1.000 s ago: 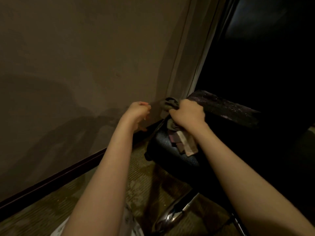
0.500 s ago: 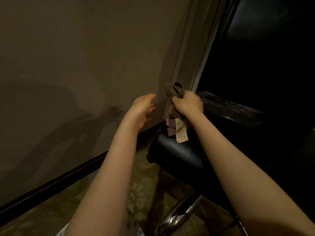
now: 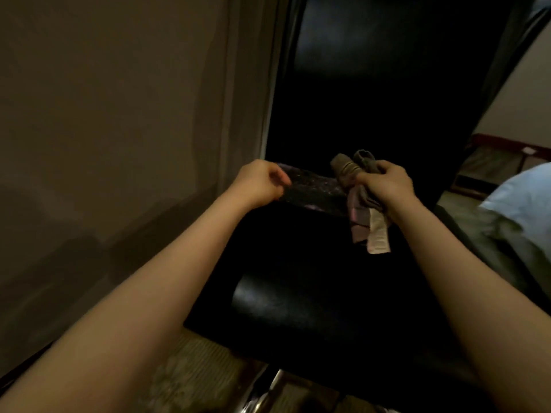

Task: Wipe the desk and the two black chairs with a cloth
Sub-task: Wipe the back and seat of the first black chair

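Since half a second ago the view has swung right, so the black chair [image 3: 283,299] now sits in the middle instead of off to the right. Your hands have moved with it. The left one was out in front of the wall, away from the chair, and now reaches the chair's back. The right one has carried the cloth further right along the back's top edge.

On the far left is the plain beige wall [image 3: 119,114], with patterned carpet [image 3: 190,368] at its foot. Your left hand [image 3: 259,181] is at the left end of the backrest top edge [image 3: 316,189], a speckled dark strip. Its fingers [image 3: 272,189] are curled in towards the thumb. You cannot tell whether they pinch the edge or only touch it.

The seat lies near you, below the backrest, and a chrome leg [image 3: 268,391] shows under its near edge.

Your right hand [image 3: 384,186] is at the right end of that top edge, closed in a fist round the bunched cloth [image 3: 351,174]. A wad sticks out above the fist. Loose ends, one with a pale label, hang below it in front of the backrest.

On the far right is some pale blue fabric [image 3: 524,198].
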Demonstrator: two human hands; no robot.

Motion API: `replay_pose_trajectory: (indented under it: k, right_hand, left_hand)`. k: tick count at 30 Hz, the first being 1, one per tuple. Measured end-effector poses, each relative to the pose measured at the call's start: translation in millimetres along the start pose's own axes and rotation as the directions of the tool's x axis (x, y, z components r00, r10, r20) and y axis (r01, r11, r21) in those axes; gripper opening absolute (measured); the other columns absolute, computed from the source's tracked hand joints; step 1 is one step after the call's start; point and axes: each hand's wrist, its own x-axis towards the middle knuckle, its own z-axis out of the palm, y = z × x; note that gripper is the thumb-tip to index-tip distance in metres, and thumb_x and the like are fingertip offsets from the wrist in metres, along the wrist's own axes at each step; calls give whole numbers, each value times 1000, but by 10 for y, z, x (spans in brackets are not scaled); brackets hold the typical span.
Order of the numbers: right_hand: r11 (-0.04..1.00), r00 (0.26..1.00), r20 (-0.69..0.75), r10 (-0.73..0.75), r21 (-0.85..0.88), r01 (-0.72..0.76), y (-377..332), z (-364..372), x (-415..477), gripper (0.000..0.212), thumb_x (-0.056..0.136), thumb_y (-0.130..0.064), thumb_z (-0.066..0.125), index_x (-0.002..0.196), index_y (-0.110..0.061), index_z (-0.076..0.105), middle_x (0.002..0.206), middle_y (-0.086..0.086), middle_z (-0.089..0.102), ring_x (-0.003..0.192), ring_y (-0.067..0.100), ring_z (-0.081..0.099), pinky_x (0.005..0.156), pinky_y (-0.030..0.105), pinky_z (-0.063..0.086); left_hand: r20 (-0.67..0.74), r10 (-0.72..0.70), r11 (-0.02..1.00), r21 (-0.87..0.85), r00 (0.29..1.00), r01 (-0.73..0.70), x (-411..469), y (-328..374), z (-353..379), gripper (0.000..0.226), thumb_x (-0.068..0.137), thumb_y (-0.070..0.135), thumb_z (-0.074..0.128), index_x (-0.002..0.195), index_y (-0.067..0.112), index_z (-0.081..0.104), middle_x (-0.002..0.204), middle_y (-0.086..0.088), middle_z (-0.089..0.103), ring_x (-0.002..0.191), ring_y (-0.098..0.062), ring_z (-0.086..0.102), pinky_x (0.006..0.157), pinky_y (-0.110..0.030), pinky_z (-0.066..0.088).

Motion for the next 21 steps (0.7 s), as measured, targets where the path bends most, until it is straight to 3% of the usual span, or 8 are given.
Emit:
replay_pose_trajectory:
  k: [2,4,6,9,13,17,21]
  right_hand:
    - [975,998,13,-68,-213,69,156,-324,137,48,89,-31,62,135,-24,50,124,10,58,117,33,52,91,39,43]
    - [919,998,39,-42,-391,54,356,-469,275,43,92,-36,58,133,-24,52,116,14,59,111,35,54,83,38,44]
    - [873,994,82,71,-487,-22,550,-424,358,40,92,-38,56,123,-14,58,104,16,60,100,36,57,77,37,45]
    - [861,979,53,197,-486,-147,631,-157,387,41,93,-37,55,111,-1,60,100,19,61,94,37,58,79,40,47]
    - [827,984,-44,172,-537,-168,223,364,358,44,92,-40,54,126,-12,57,119,19,59,111,37,56,86,38,47]
    - [895,990,94,108,-443,-56,-283,965,347,43,89,-42,55,130,-30,55,126,10,60,117,31,54,89,31,45]
    - [968,976,175,129,-236,-86,-431,1079,414,42,87,-35,60,129,-29,56,124,5,62,117,27,54,90,28,42]
  left_hand:
    - [145,-14,995,103,989,0,106,-52,-3,16,82,1,66,94,11,68,75,5,59,69,-4,54,69,-10,45]
    - [312,-97,959,284,945,4,192,-94,29,12,77,14,74,83,18,64,77,8,56,74,-6,52,73,-16,42]
    - [386,-184,906,424,904,4,267,-175,91,18,76,23,76,81,19,59,87,4,56,88,-12,52,79,-24,41]
    - [439,-225,909,415,870,25,370,-309,109,24,77,28,75,77,21,52,89,3,54,88,-13,51,74,-25,40]
    - [563,-253,938,343,787,55,458,-404,42,29,78,33,74,76,24,46,83,4,49,77,-9,46,66,-23,38]
    - [638,-245,956,286,730,70,495,-428,-1,29,78,33,73,77,24,46,85,2,49,75,-10,45,64,-24,38]
    - [665,-226,964,257,712,66,501,-420,-13,24,84,32,67,76,24,46,81,6,47,80,-11,47,61,-20,38]
